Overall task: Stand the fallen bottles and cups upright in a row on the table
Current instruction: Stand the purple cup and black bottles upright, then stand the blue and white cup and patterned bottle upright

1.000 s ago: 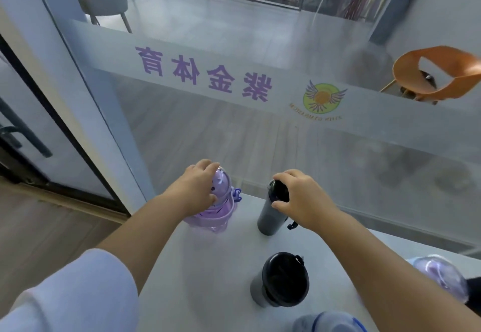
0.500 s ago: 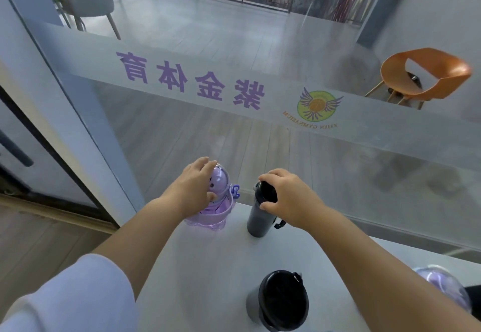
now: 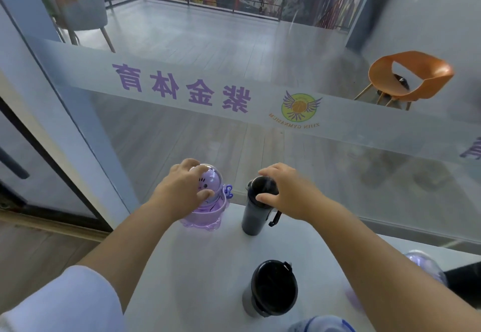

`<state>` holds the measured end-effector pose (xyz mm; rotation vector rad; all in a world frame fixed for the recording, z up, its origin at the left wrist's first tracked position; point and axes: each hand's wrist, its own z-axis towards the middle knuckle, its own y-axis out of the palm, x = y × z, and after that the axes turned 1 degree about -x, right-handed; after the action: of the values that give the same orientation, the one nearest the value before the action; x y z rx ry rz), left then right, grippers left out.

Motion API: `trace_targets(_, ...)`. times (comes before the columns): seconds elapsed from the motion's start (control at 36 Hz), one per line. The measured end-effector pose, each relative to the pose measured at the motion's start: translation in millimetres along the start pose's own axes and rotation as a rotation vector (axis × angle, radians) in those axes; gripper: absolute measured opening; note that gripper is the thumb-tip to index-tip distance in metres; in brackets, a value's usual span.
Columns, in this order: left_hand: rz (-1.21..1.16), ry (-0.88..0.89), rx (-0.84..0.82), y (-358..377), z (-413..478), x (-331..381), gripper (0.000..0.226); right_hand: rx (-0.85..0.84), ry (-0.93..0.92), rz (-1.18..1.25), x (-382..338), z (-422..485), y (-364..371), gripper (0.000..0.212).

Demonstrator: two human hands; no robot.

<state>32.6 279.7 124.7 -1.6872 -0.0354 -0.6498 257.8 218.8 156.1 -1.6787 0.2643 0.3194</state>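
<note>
A purple bottle with a clear domed lid [image 3: 208, 206] stands upright at the far left of the white table [image 3: 203, 274]. My left hand [image 3: 182, 191] is closed over its lid. Beside it to the right stands a slim dark bottle [image 3: 253, 217], with my right hand [image 3: 289, 193] gripping its black cap. Nearer to me a grey cup with a black lid [image 3: 270, 288] stands upright. At the right edge, partly behind my right forearm, lies a clear purple bottle [image 3: 426, 266]. A pale bottle with blue trim [image 3: 322, 325] shows at the bottom edge.
A glass wall with a frosted band and purple lettering [image 3: 182, 89] runs right behind the table's far edge. A door frame [image 3: 65, 128] stands to the left. Beyond the glass are an orange chair [image 3: 408, 79] and a grey chair [image 3: 80, 8].
Both hands have stayed on their bottles; the view has tilted up a little, so bottles and hands sit lower in the picture.
</note>
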Motion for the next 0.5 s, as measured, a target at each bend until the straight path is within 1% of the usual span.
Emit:
trace_targets(0.08,-0.017,0.028,0.062,-5.9,-12.4,10.8,0.042,0.040,0.024,0.015,4.2,-13.4,-10.9,0.047)
trace_targets(0.19,-0.064,0.060,0.033,-7.2,-39.0,29.6,0.027,0.110,0.051,0.054,13.1,-43.1,-19.7,0.040)
trace_targets(0.28,-0.108,0.086,0.023,-1.4,-60.6,44.6,0.024,0.148,0.070,0.073,20.0,-72.4,-21.6,0.038)
trace_targets(0.33,-0.108,0.131,0.041,3.7,-73.7,56.1,0.025,0.176,0.073,0.064,24.4,-93.5,-20.6,0.037)
trace_targets(0.39,-0.136,0.199,0.044,9.9,-85.8,67.0,0.032,0.192,0.077,0.043,29.1,-114.7,-16.2,0.037)
trace_targets(0.5,-0.093,0.332,-0.059,26.9,-103.1,83.1,0.050,0.182,0.104,0.053,35.1,-151.7,-1.4,0.040)
